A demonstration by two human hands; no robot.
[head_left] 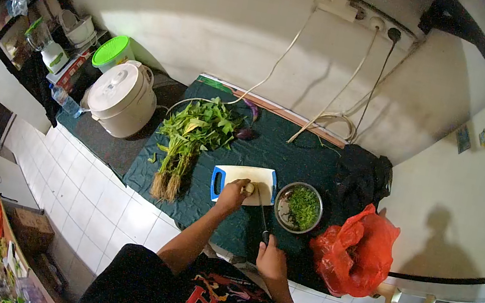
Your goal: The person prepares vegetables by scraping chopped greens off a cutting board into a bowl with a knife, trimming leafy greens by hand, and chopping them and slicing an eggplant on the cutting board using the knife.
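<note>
My left hand (232, 196) is closed on a small pale, roundish piece of food (249, 188), holding it against the white cutting board (246, 173) with blue ends. My right hand (272, 261) wraps round the black handle of a knife (261, 209). The knife's blade lies over the board, its tip beside the pale piece; whether it touches is too small to tell. Just right of the board, a metal bowl (278, 211) contains chopped greens (302, 207).
Leafy greens with roots (197, 134) lie on the dark green cloth (196, 192), near purple eggplants (247, 133). A red plastic bag (357, 253) stands at the right, beside a black bag (363, 176). A white rice cooker (122, 98) stands left. Cords (349, 79) hang behind.
</note>
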